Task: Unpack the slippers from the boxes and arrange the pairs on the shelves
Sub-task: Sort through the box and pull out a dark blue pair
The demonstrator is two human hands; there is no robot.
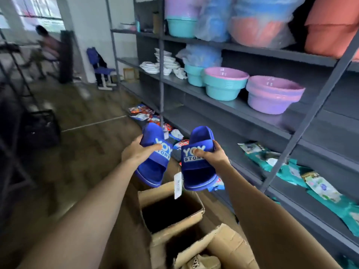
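Where the view starts, nearest the body, two cardboard boxes stand on the floor: a second box (219,247) with torn flaps, in which a beige item is partly seen, and just beyond it an open box (171,208) whose interior is dark. Above the open box, a pair of blue slippers is held up, one in each of the hands. The left slipper (153,160) is gripped across its strap by the left hand (138,152); the right slipper (198,164) is gripped likewise by the right hand (212,157). The hands are kept apart, and a white tag (177,185) hangs between the slippers. The long axes are roughly parallel, with heels down toward the boxes and toes pointing up and away.

Beyond and to the right, the shelving (242,111) runs away from the viewer. A lower shelf board (239,162) lies just beside the right hand, with packets (287,167) further along it; basins (274,96) are stacked one level up. The right hand is judged nearer, so a swing to the right is called for.
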